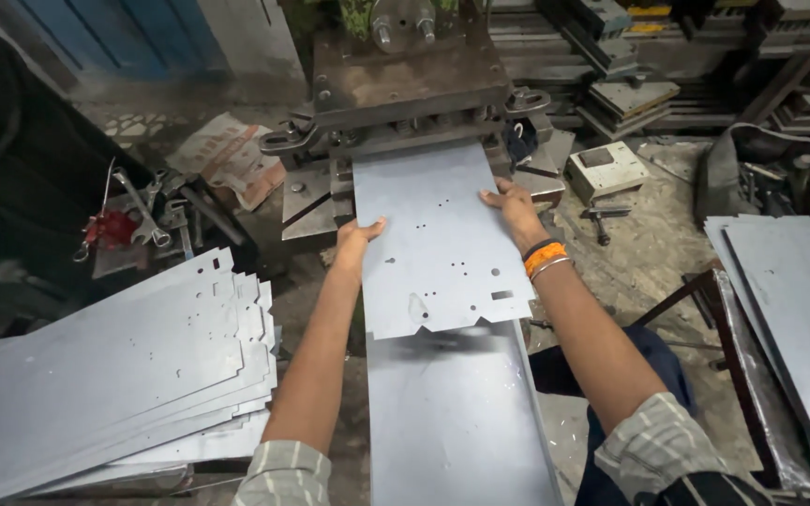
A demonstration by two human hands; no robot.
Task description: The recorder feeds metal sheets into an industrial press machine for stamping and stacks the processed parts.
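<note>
The metal sheet (438, 239) is a flat, grey, matte rectangle, long from the press end toward the person, lying level on the narrow feed table (461, 422) and covering its far end. Small round punched holes are scattered across its face, with one short slot near the near right corner (a pale smudge sits near the near left corner). The near edge is not straight: it carries stepped notches along its middle. The far edge reaches under the press die (410, 89) and seems to run in beneath it, though shadow hides the contact. The left hand (356, 239) grips the sheet's left edge, the right hand (515, 208) its right edge.
</note>
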